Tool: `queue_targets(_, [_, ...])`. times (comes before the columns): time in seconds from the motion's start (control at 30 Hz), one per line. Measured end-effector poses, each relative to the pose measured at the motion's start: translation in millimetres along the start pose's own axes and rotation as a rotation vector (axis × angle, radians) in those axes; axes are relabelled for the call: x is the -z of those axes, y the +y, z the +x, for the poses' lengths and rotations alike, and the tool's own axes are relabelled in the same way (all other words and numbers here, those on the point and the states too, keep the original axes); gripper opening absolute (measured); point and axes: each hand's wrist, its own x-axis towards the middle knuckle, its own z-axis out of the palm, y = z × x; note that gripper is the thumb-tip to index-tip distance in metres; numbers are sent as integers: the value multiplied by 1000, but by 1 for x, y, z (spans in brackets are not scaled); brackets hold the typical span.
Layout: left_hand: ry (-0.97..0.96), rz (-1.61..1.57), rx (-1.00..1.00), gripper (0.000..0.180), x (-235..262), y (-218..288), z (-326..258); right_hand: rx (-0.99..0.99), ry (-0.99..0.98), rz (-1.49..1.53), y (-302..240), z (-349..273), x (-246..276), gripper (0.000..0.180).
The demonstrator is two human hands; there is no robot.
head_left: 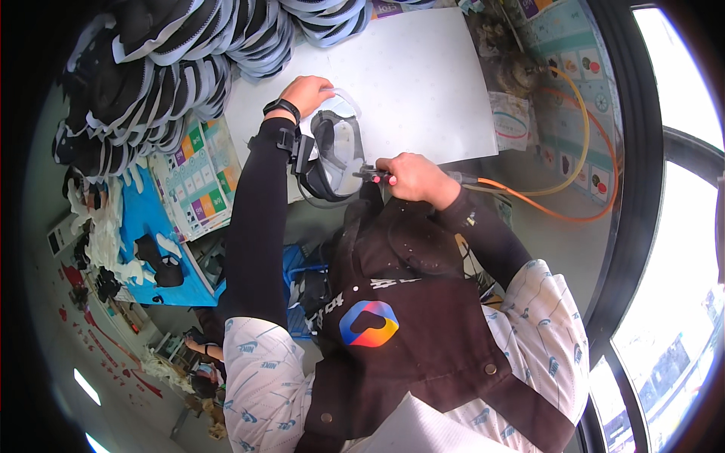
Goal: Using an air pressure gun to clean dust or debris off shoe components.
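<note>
A dark shoe upper (326, 137) with a pale grey lining is held over a white board. My left hand (306, 95) is closed on the whitish strip at its far end. My right hand (417, 180) grips a hose-fed spray gun (371, 175) with pinkish-red parts, its front end close to the upper's near right edge. Whether gun and upper touch, I cannot tell. Below my left wrist, a black strapped-on device (302, 155) covers part of the upper's left side.
Stacked dark uppers with pale edges (143, 98) fill the far left. An orange hose (521, 192) and a yellowish hose (583, 128) loop on the right. The white board (423, 83) lies under my hands. A blue table (143, 211) stands left; another person (204, 377) is lower left.
</note>
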Motion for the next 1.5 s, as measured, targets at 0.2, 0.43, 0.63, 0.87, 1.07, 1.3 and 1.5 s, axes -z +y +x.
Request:
queue_targets(0.2, [16, -11, -1, 36, -3, 2, -2, -101, 224, 4, -1, -12, 15, 25])
queue_targets(0.43, [0, -4, 7, 36, -6, -1, 1, -111, 72, -17, 3, -28, -7, 23])
queue_targets(0.63, [-77, 130, 166, 42, 7, -6, -7, -103, 47, 172, 1, -23, 8, 28])
queue_targets(0.87, [385, 44, -60, 24, 94, 45, -131, -282, 313, 474, -14, -57, 89, 30])
queue_targets(1.07, [696, -133, 127, 24, 19, 11, -168, -197, 299, 347, -14, -41, 80, 30])
queue_targets(1.3, [482, -347, 182, 38, -44, 74, -172, -227, 411, 398, 13, -25, 58, 26])
queue_targets(1.5, [125, -893, 34, 36, -52, 95, -148, -325, 450, 409, 40, -41, 55, 27])
